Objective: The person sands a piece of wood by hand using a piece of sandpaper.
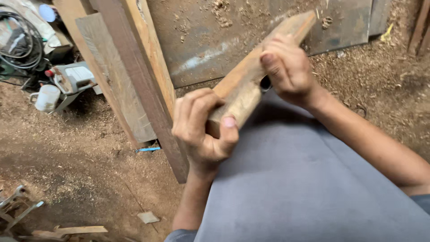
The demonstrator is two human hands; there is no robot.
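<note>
A long wooden block (251,74), pale brown and worn, slants from the middle of the view up to the right. My left hand (202,127) wraps around its near end, thumb on top. Higher up the block my right hand (289,69) presses against its side, fingers curled; a small dark object shows under the palm, too hidden to name. Both hands are over my lap, which is covered in grey cloth (304,179).
Several wooden planks (134,80) lean upright just left of my hands. The floor (80,152) is covered in sawdust. A power tool (71,78), a white mug (46,97) and coiled cables (20,45) lie at the far left. Wood scraps (76,231) sit at the bottom left.
</note>
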